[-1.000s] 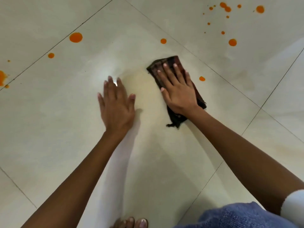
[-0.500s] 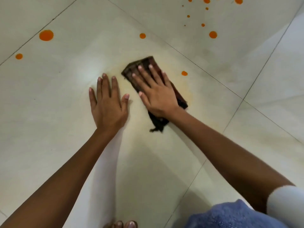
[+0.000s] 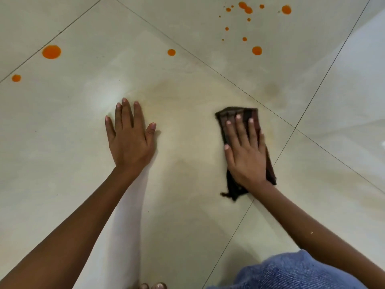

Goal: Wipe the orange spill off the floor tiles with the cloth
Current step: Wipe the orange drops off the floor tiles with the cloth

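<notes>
Nearest to me I see toes (image 3: 154, 286) and a blue denim knee (image 3: 291, 272) at the bottom edge. My left hand (image 3: 130, 140) lies flat and spread on the floor tile (image 3: 62, 153), holding nothing, only bracing. My right hand (image 3: 246, 155) presses open-palmed on the folded brown cloth (image 3: 237, 114), fingers spread, just beside the grout line (image 3: 277, 119). A pale yellow smear (image 3: 187, 126) lies between the hands. Farther away the orange drops (image 3: 257, 50) and one larger blot (image 3: 51, 51) are untouched. I should keep even pressure, sweep outward over the smear, then reach for the drops.
</notes>
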